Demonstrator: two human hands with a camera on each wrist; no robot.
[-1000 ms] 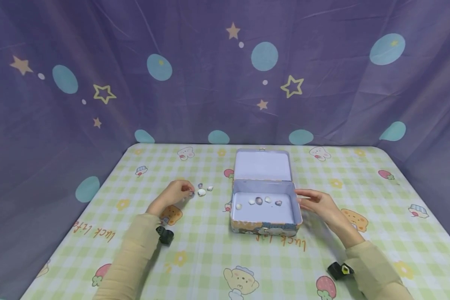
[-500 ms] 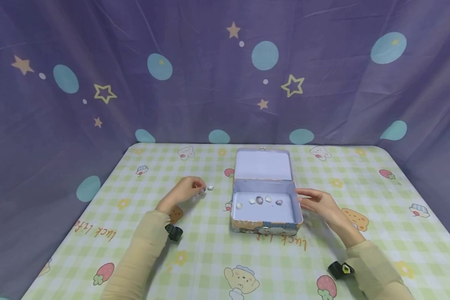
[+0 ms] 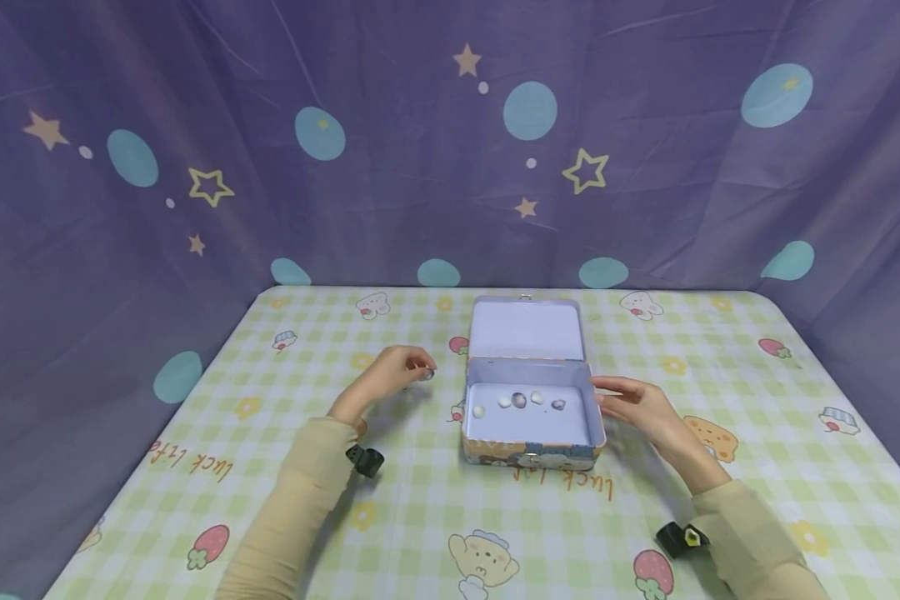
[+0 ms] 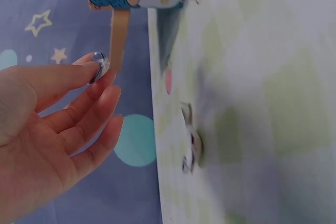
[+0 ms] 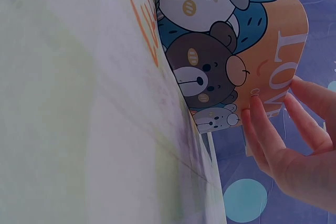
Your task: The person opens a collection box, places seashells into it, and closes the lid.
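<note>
Between thumb and index fingertip, my left hand (image 3: 392, 374) pinches a small shiny shell-like piece (image 4: 100, 68), silvery with a dark edge. The hand is left of the tin box (image 3: 528, 429), over the cloth; its other fingers are loosely bent in the left wrist view. The box's lid (image 3: 526, 331) leans back, raised. Inside lie several small pieces, pale ones and a purplish one (image 3: 519, 401). My right hand (image 3: 640, 410) touches the box's right wall with extended fingertips; the right wrist view shows the fingertips (image 5: 255, 100) against its bear-printed side.
A green-and-white checked tablecloth (image 3: 390, 517) with cartoon prints covers the table. Behind it hangs a purple curtain (image 3: 390, 217) with stars and dots. Each wrist wears a small black camera, one of them the left wrist camera (image 3: 365, 460).
My left hand has moved right and slightly away, toward the box. The loose pieces beside it no longer show on the cloth. My right hand and the box have stayed put.
</note>
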